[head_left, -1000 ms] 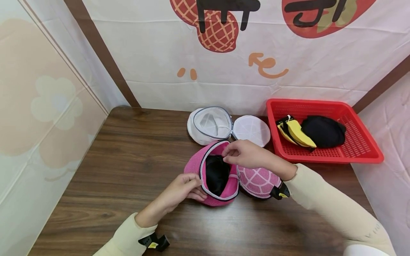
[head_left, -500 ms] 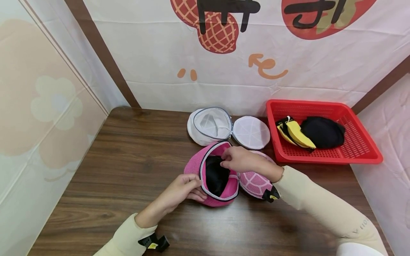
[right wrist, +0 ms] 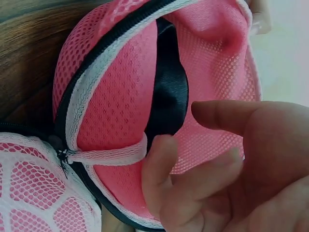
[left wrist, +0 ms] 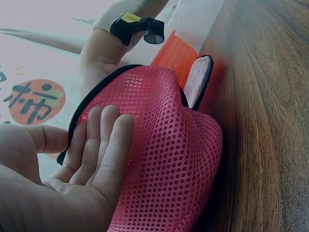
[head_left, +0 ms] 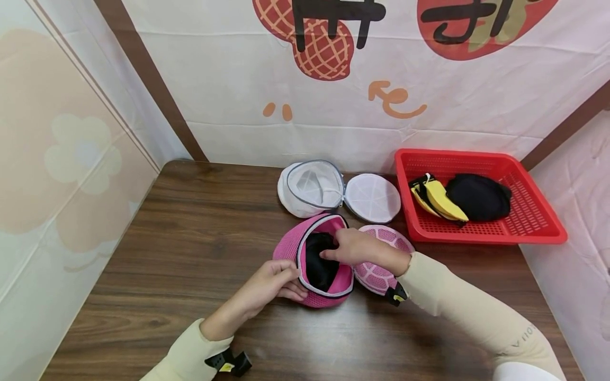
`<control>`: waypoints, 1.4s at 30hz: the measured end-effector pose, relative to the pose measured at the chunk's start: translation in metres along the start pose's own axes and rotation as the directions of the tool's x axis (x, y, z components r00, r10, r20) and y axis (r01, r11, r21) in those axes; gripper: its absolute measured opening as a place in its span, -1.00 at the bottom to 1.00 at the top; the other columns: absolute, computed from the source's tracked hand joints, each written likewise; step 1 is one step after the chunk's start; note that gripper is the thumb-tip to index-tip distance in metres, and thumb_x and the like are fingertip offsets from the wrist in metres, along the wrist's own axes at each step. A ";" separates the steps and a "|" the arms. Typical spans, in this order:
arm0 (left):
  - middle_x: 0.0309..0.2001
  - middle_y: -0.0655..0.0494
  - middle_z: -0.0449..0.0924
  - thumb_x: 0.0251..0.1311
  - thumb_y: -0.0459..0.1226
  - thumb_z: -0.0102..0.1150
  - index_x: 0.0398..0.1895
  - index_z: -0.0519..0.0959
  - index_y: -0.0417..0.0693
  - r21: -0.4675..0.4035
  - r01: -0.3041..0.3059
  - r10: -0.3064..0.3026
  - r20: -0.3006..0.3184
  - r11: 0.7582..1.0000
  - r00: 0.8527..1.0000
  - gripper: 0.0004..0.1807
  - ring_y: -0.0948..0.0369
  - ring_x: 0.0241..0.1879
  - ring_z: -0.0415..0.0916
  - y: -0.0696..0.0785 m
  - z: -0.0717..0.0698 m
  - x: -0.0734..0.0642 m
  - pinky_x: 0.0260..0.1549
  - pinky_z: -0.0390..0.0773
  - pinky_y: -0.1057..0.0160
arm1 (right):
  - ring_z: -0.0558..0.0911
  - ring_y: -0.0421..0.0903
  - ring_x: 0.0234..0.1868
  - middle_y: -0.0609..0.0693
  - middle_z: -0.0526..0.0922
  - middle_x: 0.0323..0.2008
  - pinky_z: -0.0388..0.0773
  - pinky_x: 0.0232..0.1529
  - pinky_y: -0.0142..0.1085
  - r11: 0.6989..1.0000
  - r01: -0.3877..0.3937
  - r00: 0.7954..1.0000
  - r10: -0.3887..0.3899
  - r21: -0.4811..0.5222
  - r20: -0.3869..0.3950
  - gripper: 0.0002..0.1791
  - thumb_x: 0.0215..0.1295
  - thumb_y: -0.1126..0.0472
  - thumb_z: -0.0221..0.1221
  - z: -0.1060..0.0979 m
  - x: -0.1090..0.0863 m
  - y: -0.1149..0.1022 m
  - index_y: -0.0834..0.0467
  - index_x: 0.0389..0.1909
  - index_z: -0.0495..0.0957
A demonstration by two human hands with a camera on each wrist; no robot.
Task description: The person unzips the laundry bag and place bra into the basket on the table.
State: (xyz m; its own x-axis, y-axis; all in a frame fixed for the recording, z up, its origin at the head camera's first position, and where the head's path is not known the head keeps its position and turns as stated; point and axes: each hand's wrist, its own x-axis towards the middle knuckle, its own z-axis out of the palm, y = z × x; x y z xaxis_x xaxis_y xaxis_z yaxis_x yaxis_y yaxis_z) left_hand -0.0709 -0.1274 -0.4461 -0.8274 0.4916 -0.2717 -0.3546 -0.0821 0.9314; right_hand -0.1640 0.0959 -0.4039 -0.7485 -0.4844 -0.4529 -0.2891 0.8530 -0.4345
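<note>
A pink mesh laundry bag [head_left: 290, 244] stands with its zipped mouth open, facing right in the head view. Inside it lies a smooth black satiny garment [head_left: 318, 267], also visible as a dark fold [right wrist: 169, 96] in the right wrist view; its kind is not clear. My left hand [head_left: 274, 281] pinches the bag's near-left rim, thumb at the zip edge and fingers along the outer mesh [left wrist: 166, 159]. My right hand [head_left: 355, 247] reaches into the mouth, beside the black garment. In the right wrist view its thumb and fingers stand apart, with nothing between them.
The bag's round pink lid [head_left: 376, 275] lies attached on the right, partly under the right forearm. Behind are an open white mesh bag [head_left: 290, 203] and its round lid [head_left: 373, 198]. A red basket [head_left: 543, 227] holds a yellow-and-black item [head_left: 440, 200] and a black cup-shaped item [head_left: 478, 198].
My right hand has moved down and slightly left, from the far rim into the bag's mouth by the black garment. The left hand keeps its place on the rim.
</note>
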 end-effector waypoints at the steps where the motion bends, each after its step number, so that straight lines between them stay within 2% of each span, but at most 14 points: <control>1: -0.38 -0.04 0.67 0.46 -0.38 -0.07 -0.39 0.47 -0.20 0.001 0.002 -0.002 0.000 1.000 1.000 -0.79 0.17 -0.34 0.70 0.000 0.000 0.000 -0.21 0.77 0.17 | 0.44 -0.18 -0.58 -0.13 0.41 -0.70 0.39 -0.54 -0.37 1.000 -0.005 1.000 0.005 0.001 0.005 -0.49 0.37 -0.13 0.24 0.001 0.000 0.000 0.04 -0.70 0.43; 13: -0.38 -0.04 0.67 0.46 -0.38 -0.07 -0.38 0.46 -0.21 -0.003 -0.010 0.010 0.007 1.000 1.000 -0.79 0.16 -0.34 0.70 -0.001 0.000 -0.001 -0.21 0.77 0.17 | 0.51 -0.08 -0.31 -0.01 0.54 -0.43 0.54 -0.26 -0.24 0.999 -0.047 0.998 0.047 0.008 0.031 -0.52 0.36 -0.22 0.19 0.006 0.010 0.003 0.16 -0.40 0.55; 15: -0.37 -0.04 0.67 0.47 -0.39 -0.07 -0.38 0.47 -0.21 -0.003 -0.012 0.012 0.009 1.000 1.000 -0.79 0.16 -0.34 0.70 -0.001 0.000 0.000 -0.21 0.77 0.17 | 0.52 -0.08 -0.29 0.00 0.56 -0.40 0.56 -0.22 -0.23 0.999 -0.049 0.998 0.048 0.022 0.028 -0.51 0.36 -0.22 0.19 0.006 0.012 0.005 0.19 -0.28 0.58; 21: -0.37 -0.06 0.67 0.47 -0.39 -0.08 -0.38 0.46 -0.21 0.001 -0.004 0.004 0.005 1.000 1.000 -0.79 0.16 -0.34 0.70 -0.001 0.000 -0.001 -0.20 0.77 0.16 | 0.51 -0.11 -0.37 -0.05 0.47 -0.51 0.48 -0.34 -0.31 0.997 -0.048 0.999 0.048 0.056 0.004 -0.56 0.37 -0.19 0.20 0.007 0.015 0.010 0.16 -0.32 0.54; 25: -0.37 -0.05 0.67 0.48 -0.38 -0.07 -0.36 0.47 -0.22 0.009 -0.006 0.006 0.009 1.000 1.000 -0.79 0.17 -0.33 0.70 -0.001 0.001 0.000 -0.19 0.77 0.15 | 0.40 -0.16 -0.51 -0.11 0.36 -0.61 0.34 -0.48 -0.36 0.996 -0.032 0.999 0.033 0.081 -0.014 -0.59 0.36 -0.15 0.22 0.008 0.016 0.010 0.15 -0.29 0.52; 28: -0.37 -0.04 0.68 0.48 -0.37 -0.07 -0.36 0.48 -0.23 0.014 -0.010 0.010 0.013 1.000 1.000 -0.79 0.18 -0.33 0.70 0.000 0.001 0.000 -0.19 0.77 0.15 | 0.33 -0.19 -0.58 -0.14 0.31 -0.66 0.27 -0.54 -0.37 0.996 -0.024 0.999 0.027 0.084 -0.028 -0.60 0.36 -0.15 0.22 0.009 0.017 0.009 0.11 -0.39 0.47; 36: -0.38 -0.03 0.67 0.48 -0.38 -0.08 -0.38 0.47 -0.23 0.007 -0.003 0.003 0.018 1.000 1.000 -0.78 0.17 -0.33 0.69 0.000 0.000 0.000 -0.19 0.77 0.16 | 0.44 -0.13 -0.46 -0.12 0.34 -0.60 0.41 -0.42 -0.32 0.996 -0.028 0.998 0.031 0.082 -0.045 -0.58 0.32 -0.19 0.25 0.010 0.018 0.007 0.10 -0.39 0.50; 42: -0.38 -0.04 0.67 0.48 -0.39 -0.09 -0.39 0.46 -0.21 -0.002 0.009 -0.009 0.010 1.000 1.000 -0.78 0.17 -0.33 0.69 -0.001 0.001 0.000 -0.20 0.77 0.16 | 0.48 -0.14 -0.45 -0.09 0.43 -0.56 0.43 -0.47 -0.36 0.979 -0.063 0.998 0.063 0.194 0.004 -0.54 0.30 -0.22 0.26 0.012 0.019 0.011 0.09 -0.47 0.48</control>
State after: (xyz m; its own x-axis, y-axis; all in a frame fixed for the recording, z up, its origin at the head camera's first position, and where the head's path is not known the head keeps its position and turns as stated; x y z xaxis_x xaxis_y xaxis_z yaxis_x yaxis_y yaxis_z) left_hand -0.0706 -0.1264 -0.4464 -0.8198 0.5009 -0.2774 -0.3627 -0.0793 0.9285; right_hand -0.1738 0.0936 -0.4265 -0.7626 -0.4305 -0.4828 -0.1203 0.8277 -0.5481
